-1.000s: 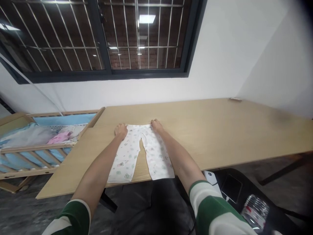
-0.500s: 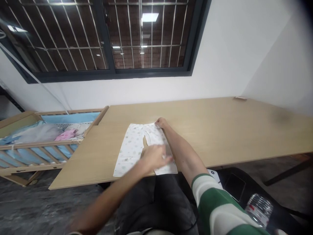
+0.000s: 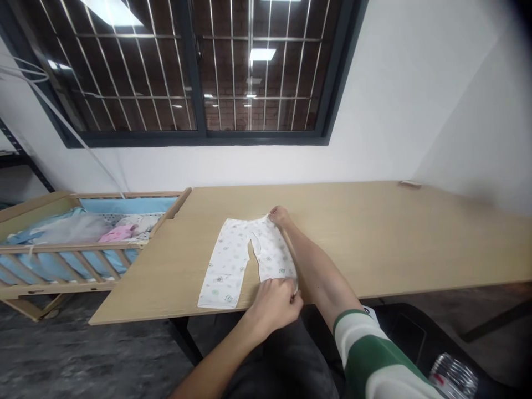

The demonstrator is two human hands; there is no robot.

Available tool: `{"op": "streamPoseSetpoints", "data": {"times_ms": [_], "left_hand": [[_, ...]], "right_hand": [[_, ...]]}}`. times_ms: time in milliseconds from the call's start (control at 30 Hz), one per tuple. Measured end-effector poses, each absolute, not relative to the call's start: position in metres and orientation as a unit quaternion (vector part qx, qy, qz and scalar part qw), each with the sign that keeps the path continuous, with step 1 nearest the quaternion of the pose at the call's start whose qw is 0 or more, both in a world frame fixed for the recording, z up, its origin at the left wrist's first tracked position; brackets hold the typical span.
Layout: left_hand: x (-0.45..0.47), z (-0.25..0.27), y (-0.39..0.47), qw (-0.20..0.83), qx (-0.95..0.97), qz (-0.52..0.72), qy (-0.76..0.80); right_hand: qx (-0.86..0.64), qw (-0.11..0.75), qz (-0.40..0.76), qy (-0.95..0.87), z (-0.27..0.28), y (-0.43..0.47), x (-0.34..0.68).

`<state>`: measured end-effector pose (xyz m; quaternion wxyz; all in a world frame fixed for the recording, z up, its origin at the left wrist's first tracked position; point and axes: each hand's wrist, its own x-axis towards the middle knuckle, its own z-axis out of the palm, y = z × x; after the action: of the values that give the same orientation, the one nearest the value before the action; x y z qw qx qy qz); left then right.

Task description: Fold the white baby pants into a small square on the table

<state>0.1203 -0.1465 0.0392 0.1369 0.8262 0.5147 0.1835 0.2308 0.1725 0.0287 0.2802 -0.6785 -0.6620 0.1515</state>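
A small pair of white baby pants (image 3: 226,266) with a pale printed pattern lies flat on the wooden table, waistband toward the wall and legs toward me. My right hand (image 3: 280,215) pinches the right end of the waistband. Down at the hem of the right leg, my left hand (image 3: 277,303) is closed on the cloth, its fingers curled and partly hiding that hem. The left leg lies untouched near the table's front edge.
The light wooden table (image 3: 374,238) runs along the wall under a barred window (image 3: 257,83). At left stands a wooden crib (image 3: 75,280) with blue lining and a pink cloth (image 3: 118,233) inside. A plastic bottle (image 3: 453,376) sits low at right.
My left hand has moved down and right from over the middle of the pants to the right leg's hem. My right hand stays at the waistband corner. The view has tilted up slightly.
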Motion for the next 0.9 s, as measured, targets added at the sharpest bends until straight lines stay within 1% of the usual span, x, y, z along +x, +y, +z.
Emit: {"op": "streamPoseSetpoints", "data": {"times_ms": [133,267,433,567,700,900], "left_hand": [[0.091,0.049,-0.157,0.157,0.756,0.272,0.574],[0.052,0.046,-0.166,0.184,0.697,0.353,0.597],[0.006,0.034,-0.184,0.164,0.643,0.389,0.639],[-0.021,0.028,-0.193,0.128,0.613,0.35,0.697],[-0.035,0.022,-0.193,0.086,0.593,0.262,0.756],[-0.042,0.011,-0.194,0.041,0.581,0.155,0.798]], "right_hand": [[-0.664,0.301,0.171,-0.662,0.047,0.172,0.215],[-0.646,0.323,0.189,-0.665,0.06,0.173,0.181],[-0.629,0.338,0.188,-0.674,0.063,0.171,0.124],[-0.62,0.332,0.191,-0.684,0.058,0.168,0.083],[-0.617,0.312,0.197,-0.695,0.048,0.163,0.055],[-0.604,0.283,0.206,-0.716,0.034,0.146,0.039]]}}
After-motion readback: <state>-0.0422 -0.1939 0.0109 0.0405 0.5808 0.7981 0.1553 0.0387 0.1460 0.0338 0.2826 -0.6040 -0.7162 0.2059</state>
